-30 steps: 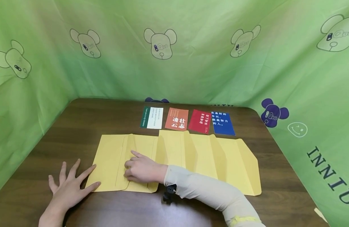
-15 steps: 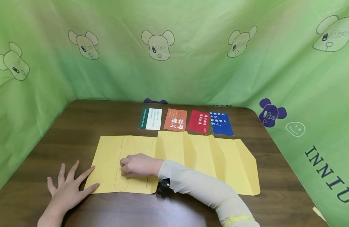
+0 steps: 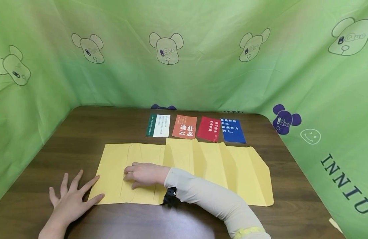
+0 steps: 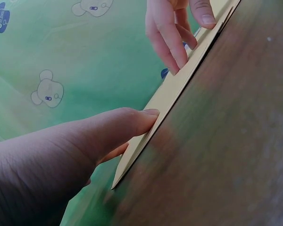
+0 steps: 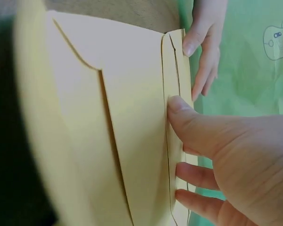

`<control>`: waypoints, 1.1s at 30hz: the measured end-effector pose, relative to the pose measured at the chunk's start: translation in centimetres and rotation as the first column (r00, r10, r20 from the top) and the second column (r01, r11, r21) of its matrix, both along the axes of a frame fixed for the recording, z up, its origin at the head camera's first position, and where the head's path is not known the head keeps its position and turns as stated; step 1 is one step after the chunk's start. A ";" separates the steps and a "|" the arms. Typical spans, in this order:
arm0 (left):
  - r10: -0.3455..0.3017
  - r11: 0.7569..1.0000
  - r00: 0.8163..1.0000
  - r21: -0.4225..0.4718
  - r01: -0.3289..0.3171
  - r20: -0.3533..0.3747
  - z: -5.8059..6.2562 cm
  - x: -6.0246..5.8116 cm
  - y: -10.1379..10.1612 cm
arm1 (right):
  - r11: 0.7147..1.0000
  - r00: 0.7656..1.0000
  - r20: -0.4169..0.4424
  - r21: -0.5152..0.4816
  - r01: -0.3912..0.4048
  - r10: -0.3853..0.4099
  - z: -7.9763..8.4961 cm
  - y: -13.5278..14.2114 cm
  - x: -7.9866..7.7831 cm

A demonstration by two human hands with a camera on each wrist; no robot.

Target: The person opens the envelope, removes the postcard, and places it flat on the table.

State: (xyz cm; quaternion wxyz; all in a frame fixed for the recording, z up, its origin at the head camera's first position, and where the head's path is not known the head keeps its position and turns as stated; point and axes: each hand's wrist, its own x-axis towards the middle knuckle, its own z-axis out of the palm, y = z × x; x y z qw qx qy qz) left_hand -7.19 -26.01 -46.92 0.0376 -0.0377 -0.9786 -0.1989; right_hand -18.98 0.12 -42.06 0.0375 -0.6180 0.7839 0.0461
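Observation:
Yellow paper envelopes [image 3: 179, 149] lie in an overlapping row across the table, several with flaps raised. My left hand [image 3: 71, 200] is spread wide, its thumb and index fingertip resting on the left edge of the leftmost envelope [image 3: 110, 172]. My right hand [image 3: 146, 174] is over that envelope's flap, palm down. In the right wrist view, the right thumb [image 5: 181, 110] touches near the flap's edge, with fingertips [image 5: 184, 195] lightly bent on the paper below it. Seen from the left wrist, the left thumb [image 4: 141, 120] presses close to the envelope's lower edge.
Behind the envelopes stand out four-coloured cards in a row: a green-and-white card [image 3: 158, 125], an orange card [image 3: 185, 126], a red card [image 3: 209, 128] and a blue card [image 3: 234, 130]. A green printed cloth [image 3: 202, 76] surrounds the brown wooden table [image 3: 73, 142].
My right hand has slid left across the flap, and its index finger, earlier stretched out, is now closer to the other fingers. The left hand stays at the envelope's edge.

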 end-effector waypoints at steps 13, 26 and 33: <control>0.005 1.000 1.000 0.002 -0.005 0.001 0.0 0.0 -0.1 | 1.000 1.000 0.001 0.010 -0.019 0.019 -0.4 0.7 -0.3; 0.009 1.000 0.999 -0.001 -0.009 0.039 0.1 -0.1 -0.1 | 0.996 0.998 -0.048 0.074 0.045 -0.041 -0.4 0.6 -0.2; 0.011 1.000 0.998 -0.003 -0.011 0.065 0.2 -0.2 -0.2 | 0.998 0.996 -0.060 -0.010 0.069 -0.069 -0.8 1.2 0.0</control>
